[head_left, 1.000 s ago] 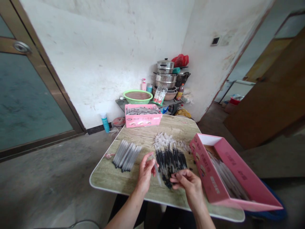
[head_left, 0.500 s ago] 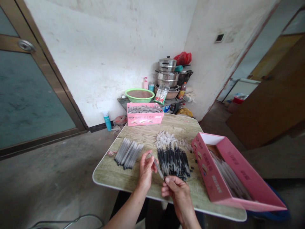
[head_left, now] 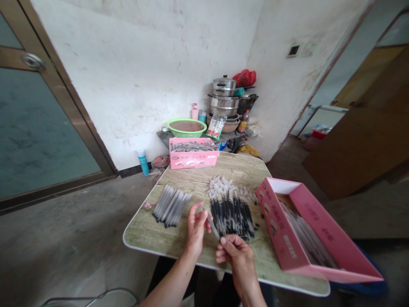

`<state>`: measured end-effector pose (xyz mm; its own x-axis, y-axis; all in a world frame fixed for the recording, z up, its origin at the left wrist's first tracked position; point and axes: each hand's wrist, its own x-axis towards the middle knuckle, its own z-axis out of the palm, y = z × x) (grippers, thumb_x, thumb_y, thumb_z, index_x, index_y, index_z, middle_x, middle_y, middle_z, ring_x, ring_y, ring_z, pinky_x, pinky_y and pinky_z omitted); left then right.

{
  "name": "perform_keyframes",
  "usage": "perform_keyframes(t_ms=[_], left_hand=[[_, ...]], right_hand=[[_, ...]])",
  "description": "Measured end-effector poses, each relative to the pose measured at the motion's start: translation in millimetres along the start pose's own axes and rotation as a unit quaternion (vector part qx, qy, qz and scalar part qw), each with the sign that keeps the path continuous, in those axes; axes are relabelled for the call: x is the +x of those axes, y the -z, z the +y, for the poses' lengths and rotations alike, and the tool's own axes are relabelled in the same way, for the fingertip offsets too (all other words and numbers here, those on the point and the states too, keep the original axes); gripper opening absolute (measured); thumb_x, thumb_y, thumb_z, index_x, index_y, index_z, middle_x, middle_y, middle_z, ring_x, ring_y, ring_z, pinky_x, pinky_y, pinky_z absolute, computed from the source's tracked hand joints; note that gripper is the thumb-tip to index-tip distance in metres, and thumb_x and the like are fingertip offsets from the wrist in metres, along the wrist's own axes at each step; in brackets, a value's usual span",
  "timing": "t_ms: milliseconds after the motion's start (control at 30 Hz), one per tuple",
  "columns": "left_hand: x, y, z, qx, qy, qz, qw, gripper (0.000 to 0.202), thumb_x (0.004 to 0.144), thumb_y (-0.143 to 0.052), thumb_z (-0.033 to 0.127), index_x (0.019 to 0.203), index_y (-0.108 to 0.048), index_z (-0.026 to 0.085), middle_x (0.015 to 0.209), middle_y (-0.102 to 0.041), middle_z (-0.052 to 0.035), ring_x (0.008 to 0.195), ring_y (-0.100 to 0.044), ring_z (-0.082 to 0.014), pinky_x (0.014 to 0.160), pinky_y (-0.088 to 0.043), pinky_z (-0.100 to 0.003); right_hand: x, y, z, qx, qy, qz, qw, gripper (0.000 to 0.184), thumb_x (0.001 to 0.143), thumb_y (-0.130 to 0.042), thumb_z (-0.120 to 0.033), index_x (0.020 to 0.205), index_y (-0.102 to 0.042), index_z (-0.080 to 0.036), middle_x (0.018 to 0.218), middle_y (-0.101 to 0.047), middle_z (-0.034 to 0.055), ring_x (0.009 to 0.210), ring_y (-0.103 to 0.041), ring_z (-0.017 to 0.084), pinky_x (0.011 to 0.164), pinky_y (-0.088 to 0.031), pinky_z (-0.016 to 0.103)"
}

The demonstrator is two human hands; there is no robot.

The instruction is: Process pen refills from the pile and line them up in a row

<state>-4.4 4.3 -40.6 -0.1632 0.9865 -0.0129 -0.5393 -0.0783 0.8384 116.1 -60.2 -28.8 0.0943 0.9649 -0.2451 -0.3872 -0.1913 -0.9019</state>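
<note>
A translucent pen barrel [head_left: 212, 226] slants between my two hands above the front of the table. My left hand [head_left: 196, 226] grips its upper end between thumb and fingers. At the lower end, my right hand [head_left: 234, 251] pinches the barrel's tip, which its fingers partly hide. Just beyond the hands lies a heap of black-inked refills [head_left: 230, 215]. White translucent pen caps [head_left: 221, 186] are piled behind them. To the left of my left hand rests a row of pen barrels with dark ends [head_left: 172, 205].
A pink box full of pens [head_left: 194, 160] stands at the table's back edge. On the right, a larger pink box [head_left: 319, 230] holds clear barrels. Small black pieces [head_left: 257, 225] lie near it. Behind the table are a green basin [head_left: 187, 133] and stacked pots [head_left: 224, 102].
Almost nothing differs. Both hands keep hold of the barrel in nearly the same place, and the view has shifted very slightly.
</note>
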Motion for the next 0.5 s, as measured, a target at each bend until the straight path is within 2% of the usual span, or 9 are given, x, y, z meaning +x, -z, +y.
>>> perform_keyframes(t_ms=[233,367,500], left_hand=[[-0.2,1.2,-1.4,-0.002,0.011,-0.004,1.0,0.048,0.079,-0.066,0.033,0.121,-0.047,0.02,0.07,-0.063,0.0002,0.05,-0.053,-0.0084,0.045,-0.043,-0.018],[-1.1,0.9,-0.4,-0.001,0.054,-0.038,0.998,0.037,0.076,-0.069,0.031,0.107,-0.058,0.013,0.074,-0.064,-0.0032,0.055,-0.056,-0.0087,0.051,-0.047,-0.019],[-2.8,0.6,-0.2,0.002,0.057,-0.047,0.997,0.027,0.075,-0.07,0.03,0.094,-0.06,0.013,0.074,-0.064,-0.0031,0.057,-0.058,-0.0096,0.053,-0.049,-0.021]], right_hand=[[2.4,1.3,-0.2,-0.014,0.036,0.035,0.999,0.028,0.07,-0.076,-0.038,0.071,-0.062,-0.014,0.061,-0.067,0.0034,0.05,-0.063,0.016,0.047,-0.053,0.026],[2.1,4.2,1.8,-0.013,0.056,0.072,0.996,0.027,0.07,-0.075,-0.038,0.073,-0.062,-0.014,0.061,-0.067,0.003,0.05,-0.063,0.016,0.048,-0.054,0.027],[1.4,5.8,2.1,-0.013,0.074,0.092,0.993,0.027,0.072,-0.074,-0.039,0.075,-0.063,-0.014,0.062,-0.068,0.003,0.05,-0.064,0.017,0.05,-0.055,0.028]])
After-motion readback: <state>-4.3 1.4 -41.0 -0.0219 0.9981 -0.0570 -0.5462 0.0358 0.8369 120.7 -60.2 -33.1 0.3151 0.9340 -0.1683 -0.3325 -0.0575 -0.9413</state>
